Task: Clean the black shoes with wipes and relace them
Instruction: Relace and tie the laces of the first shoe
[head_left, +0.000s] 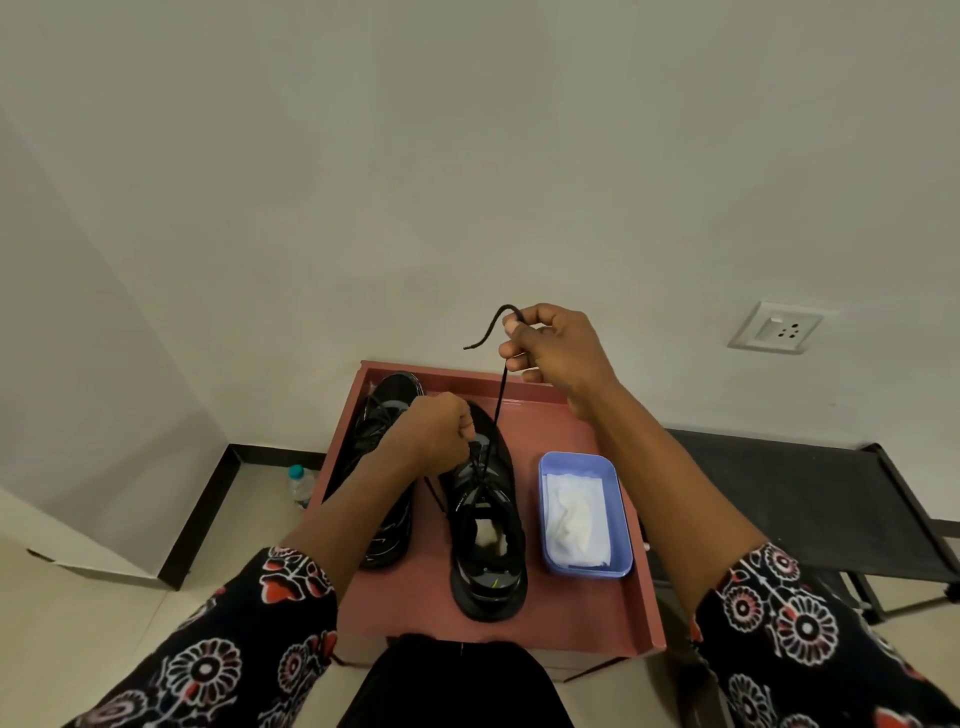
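Two black shoes stand side by side on a reddish-brown tray table (587, 618). The right shoe (488, 525) sits in the middle, with its opening toward me. My left hand (434, 434) pinches the lacing over this shoe's front eyelets. My right hand (558, 351) is raised above the tray's far edge and pinches a black lace (500, 387) pulled taut up from the shoe, its free end curling left. The left shoe (382, 415) lies partly behind my left forearm. A blue tub (621, 512) holding white wipes (574, 512) stands right of the shoes.
A white wall rises just behind the tray, with a socket plate (776, 327) at the right. A plastic bottle (301, 483) stands on the floor left of the tray. A black rack (810, 499) stands to the right.
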